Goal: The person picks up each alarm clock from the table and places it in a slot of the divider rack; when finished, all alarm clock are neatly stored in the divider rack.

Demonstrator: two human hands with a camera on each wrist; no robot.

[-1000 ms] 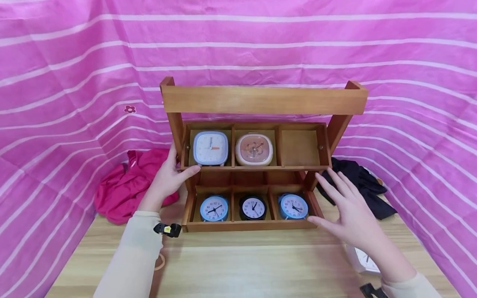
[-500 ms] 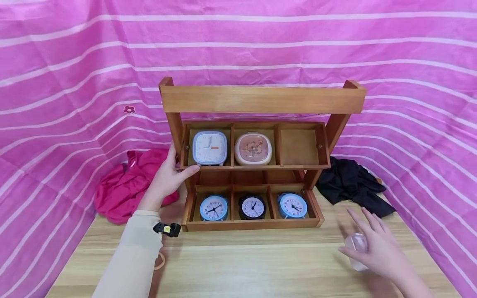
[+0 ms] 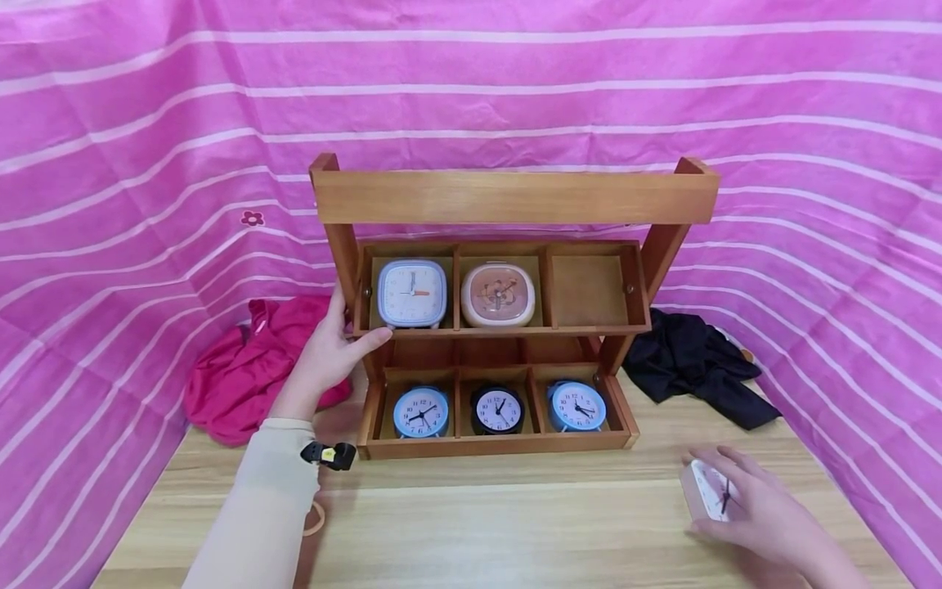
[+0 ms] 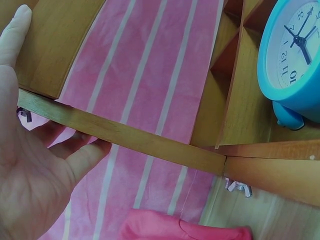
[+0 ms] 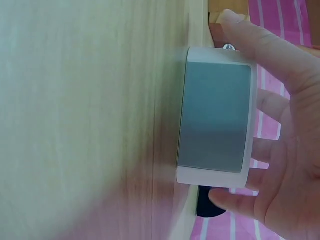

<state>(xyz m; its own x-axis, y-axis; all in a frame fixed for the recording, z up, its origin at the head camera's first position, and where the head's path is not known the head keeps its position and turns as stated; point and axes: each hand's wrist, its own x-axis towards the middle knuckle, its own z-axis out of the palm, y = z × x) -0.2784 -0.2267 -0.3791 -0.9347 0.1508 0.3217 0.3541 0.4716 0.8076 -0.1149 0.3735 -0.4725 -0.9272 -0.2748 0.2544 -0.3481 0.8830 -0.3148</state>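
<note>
A two-tier wooden display rack [image 3: 515,198] stands on the table, each tier split into three compartments. My left hand [image 3: 327,353] grips the left end of its upper tier, thumb in front and fingers behind the side board [image 4: 135,135]. At the right, a small white clock [image 3: 708,491] rests on the table, its grey panel [image 5: 215,117] facing the right wrist camera. My right hand [image 3: 765,515] spreads around this clock, thumb near one end and fingers towards the other. Whether they press on it cannot be told.
A white-blue square clock [image 3: 412,293] and a pink-brown clock [image 3: 499,294] sit in the upper tier. Below are a blue clock [image 3: 421,412], a black clock [image 3: 498,411] and another blue clock [image 3: 577,406]. Pink cloth [image 3: 250,368] and black cloth [image 3: 692,364] flank the rack.
My right hand has moved from the rack's right side down to the white clock and now surrounds it. The left hand has kept its hold on the rack.
</note>
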